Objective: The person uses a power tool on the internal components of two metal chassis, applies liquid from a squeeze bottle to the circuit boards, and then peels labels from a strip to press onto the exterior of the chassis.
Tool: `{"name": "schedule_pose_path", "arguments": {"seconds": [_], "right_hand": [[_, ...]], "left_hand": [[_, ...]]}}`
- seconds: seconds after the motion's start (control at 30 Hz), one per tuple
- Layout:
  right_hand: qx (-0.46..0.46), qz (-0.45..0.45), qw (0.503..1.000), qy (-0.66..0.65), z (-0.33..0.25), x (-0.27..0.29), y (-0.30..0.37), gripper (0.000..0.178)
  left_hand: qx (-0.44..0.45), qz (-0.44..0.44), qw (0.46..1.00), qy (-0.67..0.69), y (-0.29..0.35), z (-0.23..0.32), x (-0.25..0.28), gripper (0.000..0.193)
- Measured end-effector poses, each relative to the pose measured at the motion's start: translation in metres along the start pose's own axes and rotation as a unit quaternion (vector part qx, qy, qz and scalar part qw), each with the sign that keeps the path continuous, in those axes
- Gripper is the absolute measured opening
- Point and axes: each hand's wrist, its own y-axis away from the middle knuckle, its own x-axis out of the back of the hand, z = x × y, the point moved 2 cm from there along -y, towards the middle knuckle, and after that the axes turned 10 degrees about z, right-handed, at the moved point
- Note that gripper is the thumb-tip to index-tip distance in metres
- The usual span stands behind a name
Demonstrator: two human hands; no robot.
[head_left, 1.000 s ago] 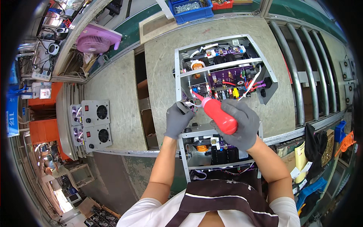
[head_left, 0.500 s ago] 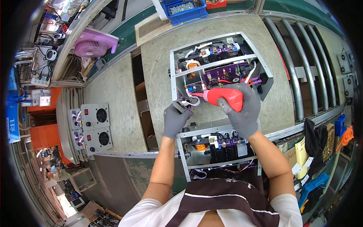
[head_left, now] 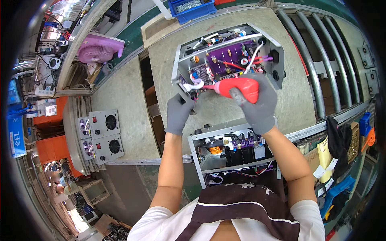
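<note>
In my gloved right hand (head_left: 260,105) is a red squeeze bottle (head_left: 246,89), held on its side with its thin nozzle pointing left. The nozzle tip is beside white wires at the near left corner of an open metal chassis (head_left: 229,60). Purple circuit boards, wires and other components fill this chassis, which stands tilted on the bench. At that same corner, the gloved fingers of my left hand (head_left: 178,115) are closed on the chassis edge. A second open chassis (head_left: 240,150), with a copper coil and black cylinders inside, is between my forearms, close to my apron.
Metal rollers (head_left: 313,66) run along the right side of the workbench (head_left: 165,72). Two finished-looking units (head_left: 105,134) with fans stand at left, past a gap in the bench. A blue bin (head_left: 193,10) of small metal parts is at the far edge, near a pink fan (head_left: 96,50).
The far chassis has tipped and shifted a little left and away from me. My left hand moved left with its corner; the bottle rose slightly toward the far side.
</note>
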Motion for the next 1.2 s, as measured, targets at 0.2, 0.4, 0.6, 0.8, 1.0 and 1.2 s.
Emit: {"name": "schedule_pose_path", "arguments": {"seconds": [0.2, 0.4, 0.6, 0.8, 1.0, 1.2], "right_hand": [[0.148, 0.047, 0.988, -0.021, -0.012, 0.007, -0.005, 0.046], [0.260, -0.038, 0.965, -0.011, -0.034, -0.017, 0.000, 0.054], [0.311, -0.039, 0.949, 0.016, -0.036, -0.031, -0.006, 0.061], [0.401, -0.080, 0.910, 0.060, -0.042, -0.025, 0.001, 0.054], [0.392, -0.131, 0.908, 0.067, -0.046, -0.012, 0.004, 0.052], [0.030, 0.130, 0.983, -0.125, -0.041, 0.053, -0.028, 0.048]], "left_hand": [[-0.016, 0.006, 1.000, 0.017, -0.020, 0.025, 0.007, 0.023], [-0.009, -0.022, 0.999, 0.026, -0.024, 0.026, 0.007, 0.028], [-0.012, -0.007, 1.000, 0.014, -0.022, 0.025, 0.010, 0.026], [-0.017, -0.003, 1.000, 0.003, -0.024, 0.023, 0.007, 0.024], [0.010, -0.043, 0.999, -0.005, -0.017, 0.030, 0.007, 0.025], [0.060, -0.089, 0.993, -0.056, -0.022, 0.064, 0.045, 0.033]]}}
